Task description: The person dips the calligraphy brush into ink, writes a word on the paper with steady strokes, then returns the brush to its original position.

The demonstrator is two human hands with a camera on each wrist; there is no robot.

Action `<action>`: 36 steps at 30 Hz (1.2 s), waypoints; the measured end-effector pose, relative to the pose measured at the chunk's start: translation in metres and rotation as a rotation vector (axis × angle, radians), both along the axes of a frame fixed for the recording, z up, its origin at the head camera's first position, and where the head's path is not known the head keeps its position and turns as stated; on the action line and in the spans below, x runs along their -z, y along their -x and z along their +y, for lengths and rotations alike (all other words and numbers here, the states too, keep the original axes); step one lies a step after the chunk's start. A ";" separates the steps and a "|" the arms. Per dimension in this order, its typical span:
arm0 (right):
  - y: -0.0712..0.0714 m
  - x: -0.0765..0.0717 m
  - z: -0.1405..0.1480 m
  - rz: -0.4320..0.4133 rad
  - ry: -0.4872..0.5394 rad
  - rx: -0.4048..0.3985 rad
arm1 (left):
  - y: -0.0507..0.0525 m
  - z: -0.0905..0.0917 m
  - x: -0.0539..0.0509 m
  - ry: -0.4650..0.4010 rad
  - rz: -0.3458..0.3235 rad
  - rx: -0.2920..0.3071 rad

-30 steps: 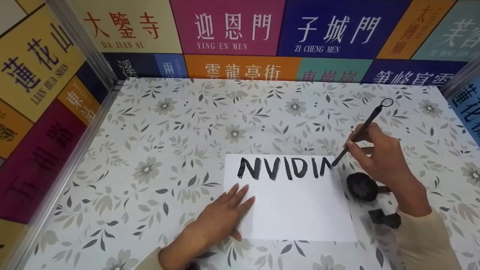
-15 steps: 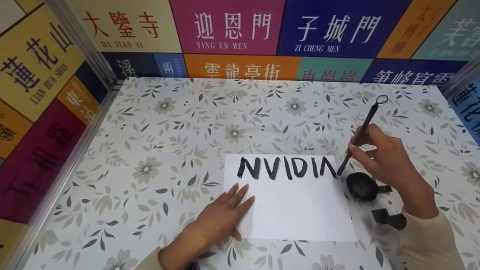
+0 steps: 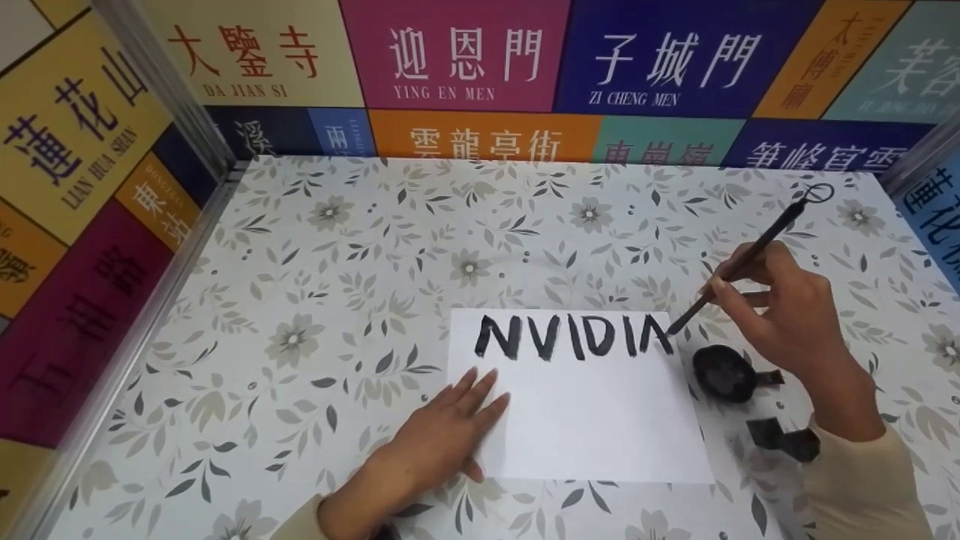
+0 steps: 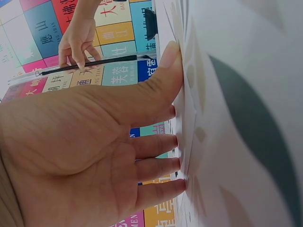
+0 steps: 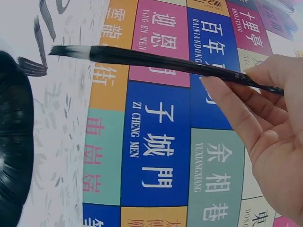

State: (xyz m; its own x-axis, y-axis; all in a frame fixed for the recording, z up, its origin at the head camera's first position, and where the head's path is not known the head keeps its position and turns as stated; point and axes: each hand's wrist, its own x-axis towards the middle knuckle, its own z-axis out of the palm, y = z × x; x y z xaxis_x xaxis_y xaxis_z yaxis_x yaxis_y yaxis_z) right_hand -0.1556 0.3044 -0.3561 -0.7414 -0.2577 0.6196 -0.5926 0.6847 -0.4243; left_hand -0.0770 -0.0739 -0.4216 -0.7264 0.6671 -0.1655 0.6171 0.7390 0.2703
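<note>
My right hand (image 3: 787, 315) pinches a dark writing brush (image 3: 761, 246) by its handle, above the ink dish. In the right wrist view the brush (image 5: 142, 60) has pale bristles with a black, inky end. Its tip is beside the last letter at the upper right of a white sheet of paper (image 3: 600, 427); whether it touches, I cannot tell. Bold black letters (image 3: 555, 336) along the top read NVIDIA. My left hand (image 3: 442, 435) rests on the sheet's left side, fingers extended; in the left wrist view that hand (image 4: 94, 151) has its fingertips against the surface.
A round black ink dish (image 3: 724, 373) stands just right of the paper. Below it a small black block-like object (image 3: 784, 439) lies close to the right sleeve. Floral-patterned table covering (image 3: 375, 247) surrounds these things, with colourful lettered panels (image 3: 465, 52) behind and at the sides.
The brush tip ran down the last letter's right stroke, then came back up to about its middle. My right hand shifted right and the brush leans further right. My left hand stayed put.
</note>
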 end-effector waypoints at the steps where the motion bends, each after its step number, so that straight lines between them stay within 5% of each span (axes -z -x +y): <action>1: 0.001 0.001 0.000 -0.008 0.011 -0.003 | 0.000 0.000 0.000 -0.001 0.003 0.000; 14: 0.008 0.010 -0.003 -0.092 0.093 -0.018 | 0.002 0.001 0.001 0.005 -0.011 0.004; 36: 0.017 0.022 0.006 -0.071 0.061 0.020 | 0.000 0.001 0.002 -0.006 0.014 -0.003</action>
